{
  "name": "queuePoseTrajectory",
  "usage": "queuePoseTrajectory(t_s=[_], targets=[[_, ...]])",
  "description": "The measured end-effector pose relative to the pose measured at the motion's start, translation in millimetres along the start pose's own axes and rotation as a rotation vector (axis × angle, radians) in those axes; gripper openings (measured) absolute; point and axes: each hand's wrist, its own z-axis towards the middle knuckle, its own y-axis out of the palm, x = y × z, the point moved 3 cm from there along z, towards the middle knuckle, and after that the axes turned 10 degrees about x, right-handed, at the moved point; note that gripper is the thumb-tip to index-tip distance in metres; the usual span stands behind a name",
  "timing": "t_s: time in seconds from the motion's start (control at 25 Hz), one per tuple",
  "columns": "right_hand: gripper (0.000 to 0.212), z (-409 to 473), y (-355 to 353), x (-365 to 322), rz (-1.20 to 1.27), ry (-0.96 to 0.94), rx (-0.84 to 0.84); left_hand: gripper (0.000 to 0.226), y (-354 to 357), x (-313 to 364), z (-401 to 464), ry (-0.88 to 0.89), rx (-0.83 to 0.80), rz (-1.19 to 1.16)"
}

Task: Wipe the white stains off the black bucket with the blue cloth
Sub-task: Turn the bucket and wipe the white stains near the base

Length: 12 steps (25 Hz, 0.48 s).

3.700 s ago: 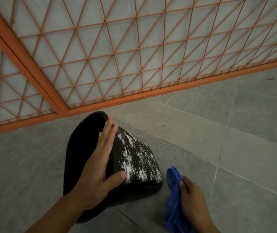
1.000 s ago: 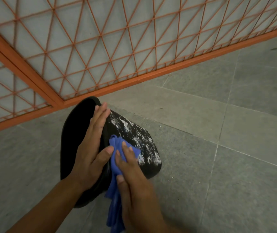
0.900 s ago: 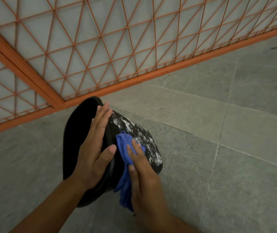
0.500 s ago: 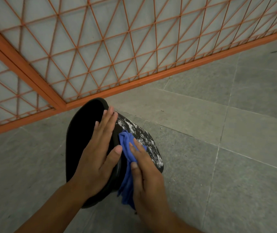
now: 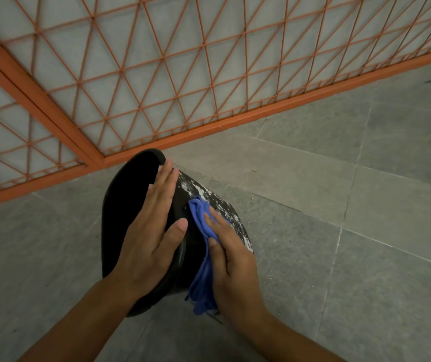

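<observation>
L hand flat on bucket, R hand pinching cloth mid-frame; may slip, roll bucket, miss stains.

Black bucket on its side, white stains on wall; crumpled blue cloth pressed against wall.
</observation>
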Motion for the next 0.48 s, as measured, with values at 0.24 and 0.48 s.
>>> queuePoseTrajectory(t_s=[0.24, 0.48], targets=[[0.040, -9, 3, -19, 0.080, -0.044, -0.086, 0.069, 2, -2, 0, 0.049, -0.017, 0.002], [0.045, -16, -4, -2, 0.026, 0.042, -0.007, 0.087, 4, -4, 8, 0.135, -0.040, 0.072]])
